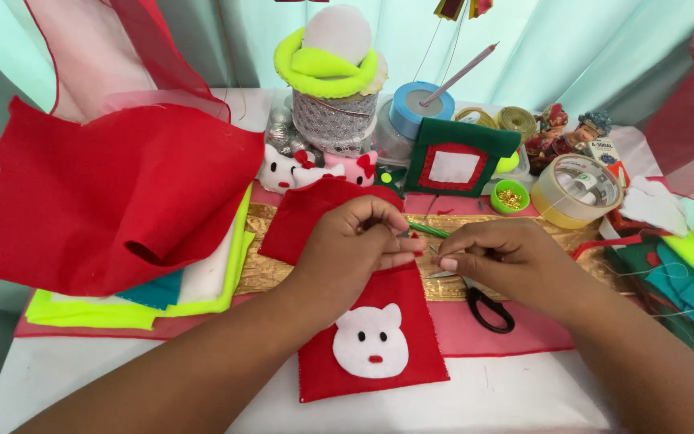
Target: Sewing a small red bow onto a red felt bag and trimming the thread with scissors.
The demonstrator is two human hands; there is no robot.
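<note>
Left hand (355, 241) pinching red felt piece (363, 321), bear face (371, 341) already on; right hand (496, 257) closing on something thin, unclear; edge work remaining.

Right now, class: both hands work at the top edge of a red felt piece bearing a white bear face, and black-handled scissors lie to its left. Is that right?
Not quite. In the head view the scissors lie to the right of the red felt piece, under the right hand. The left hand does work at its top edge, and the white bear face is there.

A: Item identification?
B: Red felt pouch (371, 354), flat, under both hands, white bear face appliqué on its near end.
A: Upper end?
B: Pinched between left hand (355, 245) fingers; right hand (500, 257) just beside it.
</note>
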